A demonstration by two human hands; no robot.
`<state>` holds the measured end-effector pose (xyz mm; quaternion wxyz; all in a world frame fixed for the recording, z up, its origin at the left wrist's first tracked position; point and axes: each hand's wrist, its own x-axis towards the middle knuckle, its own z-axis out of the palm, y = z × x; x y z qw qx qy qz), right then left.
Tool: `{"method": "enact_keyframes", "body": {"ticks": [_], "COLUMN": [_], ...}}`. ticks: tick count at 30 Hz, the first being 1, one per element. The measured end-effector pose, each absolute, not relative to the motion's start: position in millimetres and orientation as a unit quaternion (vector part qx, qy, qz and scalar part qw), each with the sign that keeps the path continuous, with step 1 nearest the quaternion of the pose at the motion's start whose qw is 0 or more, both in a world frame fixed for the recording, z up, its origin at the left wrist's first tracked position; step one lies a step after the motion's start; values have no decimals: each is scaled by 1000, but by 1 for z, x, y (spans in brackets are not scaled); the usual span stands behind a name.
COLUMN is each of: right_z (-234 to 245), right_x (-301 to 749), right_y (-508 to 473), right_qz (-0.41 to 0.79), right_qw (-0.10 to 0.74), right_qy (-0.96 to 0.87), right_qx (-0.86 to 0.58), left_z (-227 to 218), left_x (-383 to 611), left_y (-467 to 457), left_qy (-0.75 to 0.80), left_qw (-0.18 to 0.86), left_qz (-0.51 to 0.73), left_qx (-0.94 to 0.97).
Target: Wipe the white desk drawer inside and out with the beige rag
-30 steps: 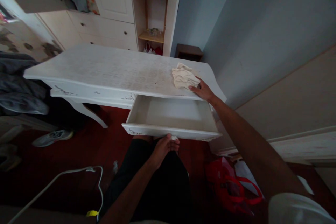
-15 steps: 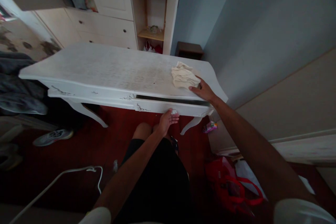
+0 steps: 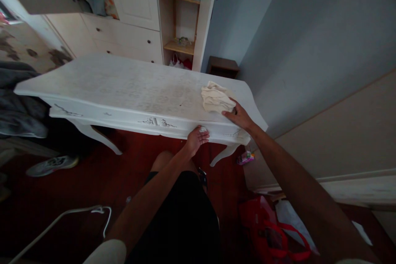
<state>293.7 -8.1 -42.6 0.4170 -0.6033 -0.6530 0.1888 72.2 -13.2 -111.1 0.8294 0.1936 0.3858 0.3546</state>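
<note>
A white desk [image 3: 123, 78] with smudged grey marks on its top stands in front of me. My left hand [image 3: 196, 139] is at the front of its right-hand drawer [image 3: 216, 131], fingers round the white knob [image 3: 202, 129]. That drawer sits flush with the desk front. On the right part of the desktop, a crumpled cream cloth [image 3: 215, 97] is pinched at its near right corner by my right hand [image 3: 237, 114]; part of the fingers is hidden by the cloth.
Behind the desk stands a white cabinet [image 3: 136, 0] with shelves and bags. A small brown box-like unit [image 3: 222, 66] is by the wall. On the red floor are a red bag [image 3: 256, 218], a shoe [image 3: 52, 165], a pink carton [image 3: 246, 157] and a white hooked rod [image 3: 62, 216].
The right-hand drawer, which stood partly open, has gone in and is closed, with my left hand at its knob. My right hand stays with the cloth in nearly the same place.
</note>
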Motion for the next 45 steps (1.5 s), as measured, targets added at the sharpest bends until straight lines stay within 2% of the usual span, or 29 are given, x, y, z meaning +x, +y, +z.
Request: {"method": "enact_keyframes", "body": {"ticks": [7,12,18,20,24,26,30,33,41,45], "right_z": [-38,-34,-12,2,27,37,46,40,27,28], "right_x": [293,295,287,278,256,246,234,228,198,186], "right_y": [-9,-5,3,6,15,23,40,50,38,-3], "right_qz": [209,233,272,260,180,159,211,165,27,9], "right_qw": [414,407,393,361,309,277,192,142,67,98], "right_qy": [-626,-612,-578,-582,-626,-658,-709,-682,-649,-690], "right_qx": [-627,-637,-662,-680,-693,-682,-645,-699,-757,-717], "left_z": [-104,-68,2,6,-9,-16,-20,-21,-23,-23], "left_x": [55,6,-51,-63,-78,-82,-84,-84,-87,-87], "left_y": [-20,-23,36,70,122,133,138,139,136,135], "left_qy": [402,370,339,377,476,484,471,467,455,456], "left_qw": [833,781,580,492,355,353,399,399,395,400], "left_qz": [296,247,459,507,470,453,445,447,460,468], "left_qx": [240,438,581,599,653,660,649,651,652,643]}}
